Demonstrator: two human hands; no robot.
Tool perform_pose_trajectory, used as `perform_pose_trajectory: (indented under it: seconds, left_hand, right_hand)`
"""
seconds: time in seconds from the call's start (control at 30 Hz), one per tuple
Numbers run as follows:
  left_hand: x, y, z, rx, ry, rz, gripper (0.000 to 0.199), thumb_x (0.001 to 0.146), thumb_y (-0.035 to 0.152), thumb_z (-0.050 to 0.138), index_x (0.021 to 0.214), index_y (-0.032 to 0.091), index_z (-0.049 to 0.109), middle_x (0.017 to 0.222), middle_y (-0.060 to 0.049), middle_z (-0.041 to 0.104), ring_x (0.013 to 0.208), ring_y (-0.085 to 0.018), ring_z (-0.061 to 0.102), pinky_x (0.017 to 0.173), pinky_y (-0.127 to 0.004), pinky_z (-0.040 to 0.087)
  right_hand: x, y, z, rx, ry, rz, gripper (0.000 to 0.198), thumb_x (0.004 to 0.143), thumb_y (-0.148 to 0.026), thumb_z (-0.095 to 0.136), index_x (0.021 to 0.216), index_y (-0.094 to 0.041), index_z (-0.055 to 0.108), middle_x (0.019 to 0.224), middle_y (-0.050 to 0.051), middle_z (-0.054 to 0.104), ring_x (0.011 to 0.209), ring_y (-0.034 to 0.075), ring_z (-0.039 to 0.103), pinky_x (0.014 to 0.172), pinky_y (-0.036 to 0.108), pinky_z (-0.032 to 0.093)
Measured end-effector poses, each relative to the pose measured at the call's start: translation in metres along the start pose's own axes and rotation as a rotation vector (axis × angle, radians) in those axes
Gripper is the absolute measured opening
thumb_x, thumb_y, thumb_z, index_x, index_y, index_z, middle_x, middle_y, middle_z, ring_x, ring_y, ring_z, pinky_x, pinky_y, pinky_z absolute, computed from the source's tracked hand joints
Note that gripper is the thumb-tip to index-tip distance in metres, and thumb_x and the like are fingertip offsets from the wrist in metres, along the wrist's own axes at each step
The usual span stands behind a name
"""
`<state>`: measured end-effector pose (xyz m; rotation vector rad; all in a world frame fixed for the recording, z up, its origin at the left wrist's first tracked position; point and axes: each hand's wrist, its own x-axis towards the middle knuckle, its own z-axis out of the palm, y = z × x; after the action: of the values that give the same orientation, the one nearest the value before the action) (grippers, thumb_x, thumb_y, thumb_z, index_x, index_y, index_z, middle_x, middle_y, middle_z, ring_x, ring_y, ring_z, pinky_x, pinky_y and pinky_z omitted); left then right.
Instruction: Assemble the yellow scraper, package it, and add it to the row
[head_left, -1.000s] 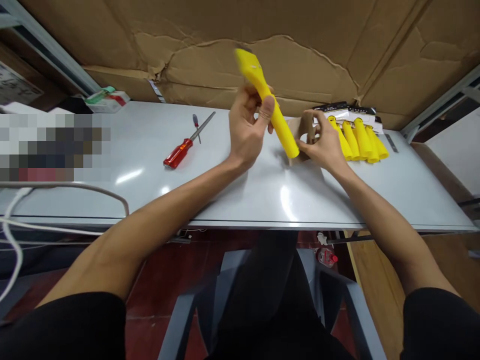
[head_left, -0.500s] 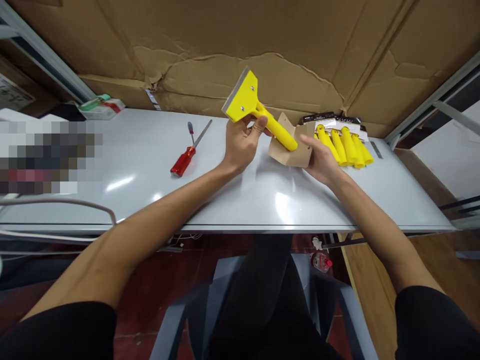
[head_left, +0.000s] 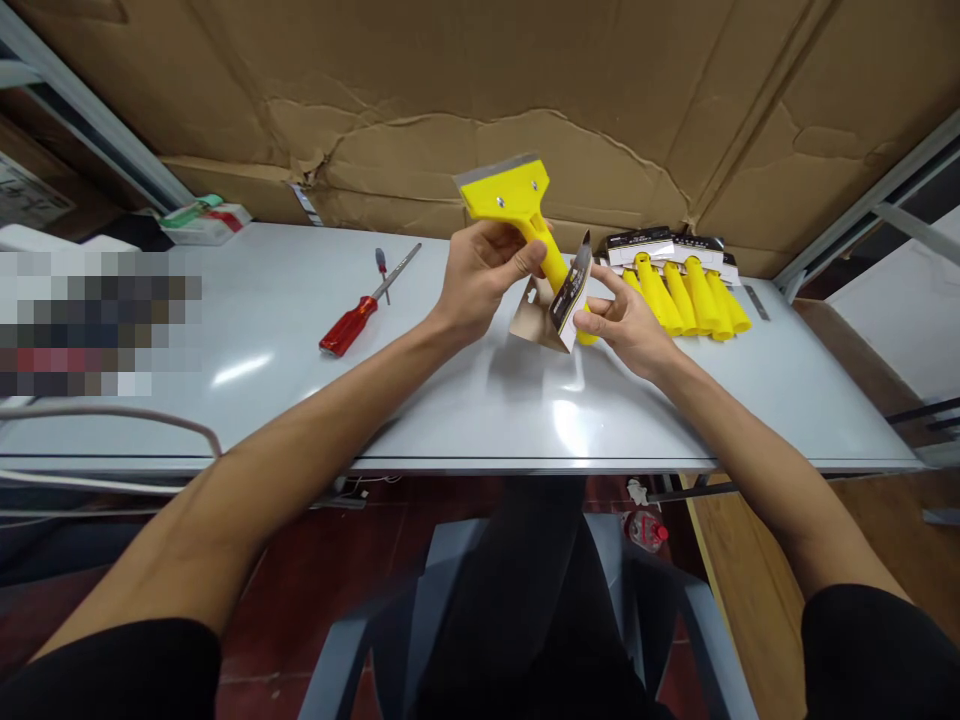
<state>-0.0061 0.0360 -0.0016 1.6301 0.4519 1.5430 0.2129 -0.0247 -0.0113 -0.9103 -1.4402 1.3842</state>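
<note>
My left hand (head_left: 491,270) is closed on the upper handle of a yellow scraper (head_left: 506,192), just below its wide head. The blade edge points up and away, and two screws show on the head. My right hand (head_left: 628,322) pinches a folded cardboard packaging card (head_left: 571,300), black and white outside and brown inside. The card wraps around the lower handle, whose yellow end shows beneath it. To the right of my right hand, several more yellow scrapers (head_left: 697,295) lie side by side with similar black-and-white cards at their far ends.
A red-handled screwdriver (head_left: 351,325) lies across a smaller screwdriver (head_left: 382,270) on the white table (head_left: 262,330). A small box (head_left: 206,222) sits at the back left, a thin metal strip (head_left: 757,302) at the right. Cardboard (head_left: 420,160) walls off the back.
The scraper head has turned from facing up-left to nearly upright. The card has moved left and now folds around the handle, its printed side showing.
</note>
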Motion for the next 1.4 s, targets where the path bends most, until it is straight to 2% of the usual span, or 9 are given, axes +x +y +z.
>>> perform_pose_trajectory:
  seconds: [0.2,0.37,0.53,0.7,0.83,1.0,1.13,1.27,1.4]
  left_hand:
    - [-0.014,0.006,0.011,-0.033,-0.12,-0.257,0.06,0.059,0.058,0.106,0.095,0.02,0.076,0.1,-0.007,0.08,0.11,-0.032,0.076,0.098,-0.042,0.063]
    - [-0.011,0.014,0.006,-0.294,-0.233,-0.373,0.049,0.071,0.043,0.093,0.113,0.023,0.077,0.129,-0.009,0.079,0.135,-0.038,0.068,0.113,-0.05,0.058]
    - [-0.007,0.013,-0.002,-0.457,-0.256,-0.494,0.052,0.088,0.055,0.071,0.128,0.022,0.073,0.134,-0.013,0.077,0.139,-0.042,0.065,0.115,-0.062,0.054]
    - [-0.012,0.015,0.003,-0.401,-0.304,-0.522,0.062,0.092,0.066,0.076,0.134,0.021,0.07,0.125,-0.013,0.079,0.13,-0.041,0.071,0.105,-0.052,0.061]
    - [-0.01,0.011,0.001,-0.243,-0.198,-0.559,0.077,0.073,0.055,0.099,0.137,0.023,0.07,0.115,-0.01,0.082,0.102,-0.031,0.08,0.083,-0.038,0.063]
    - [-0.006,0.0,-0.006,-0.066,-0.166,-0.546,0.072,0.057,0.04,0.108,0.12,0.017,0.081,0.106,-0.012,0.085,0.089,-0.027,0.08,0.078,-0.034,0.061]
    - [-0.006,-0.008,-0.009,-0.049,-0.09,-0.574,0.062,0.056,0.036,0.107,0.11,0.016,0.084,0.098,-0.011,0.085,0.083,-0.025,0.079,0.076,-0.035,0.061]
    - [-0.008,-0.007,-0.006,-0.07,-0.017,-0.59,0.045,0.057,0.031,0.104,0.095,0.016,0.086,0.098,-0.01,0.084,0.088,-0.024,0.078,0.079,-0.033,0.061]
    - [-0.007,-0.005,-0.004,-0.078,0.067,-0.646,0.036,0.059,0.025,0.099,0.091,0.015,0.086,0.093,-0.008,0.083,0.083,-0.021,0.075,0.074,-0.03,0.058]
  right_hand:
    - [-0.005,-0.001,0.015,0.018,0.036,-0.112,0.116,0.068,-0.062,0.1,0.162,-0.033,0.036,0.108,0.003,0.079,0.091,0.023,0.076,0.083,0.04,0.066]
    - [-0.001,0.004,0.008,-0.021,0.137,-0.174,0.12,0.077,-0.068,0.092,0.17,-0.041,0.021,0.106,0.002,0.075,0.072,0.02,0.068,0.068,0.041,0.064]
    - [0.003,0.004,-0.001,-0.124,0.207,-0.227,0.127,0.079,-0.082,0.082,0.175,-0.044,0.006,0.127,0.007,0.073,0.091,0.026,0.074,0.079,0.047,0.067]
    - [-0.003,-0.001,-0.003,-0.226,0.156,-0.187,0.132,0.079,-0.087,0.079,0.177,-0.046,0.001,0.129,0.008,0.073,0.084,0.025,0.075,0.069,0.042,0.064]
    - [-0.012,-0.007,-0.005,-0.397,0.134,-0.122,0.127,0.081,-0.079,0.083,0.179,-0.044,0.011,0.113,0.006,0.076,0.071,0.022,0.071,0.062,0.038,0.061]
    - [-0.017,-0.015,-0.008,-0.663,0.055,-0.13,0.119,0.092,-0.069,0.078,0.181,-0.04,0.006,0.097,0.003,0.074,0.061,0.02,0.061,0.069,0.04,0.059]
    - [-0.014,-0.019,-0.011,-1.021,-0.017,-0.178,0.094,0.099,-0.051,0.07,0.179,-0.038,0.024,0.094,0.003,0.072,0.066,0.02,0.055,0.078,0.041,0.054]
    - [-0.01,-0.017,-0.012,-1.209,-0.04,-0.229,0.075,0.102,-0.042,0.059,0.174,-0.031,0.043,0.091,0.006,0.072,0.071,0.022,0.055,0.081,0.041,0.049]
    - [-0.01,-0.012,-0.01,-1.345,-0.055,-0.242,0.066,0.105,-0.037,0.049,0.17,-0.028,0.051,0.111,0.012,0.076,0.082,0.023,0.06,0.079,0.039,0.046]
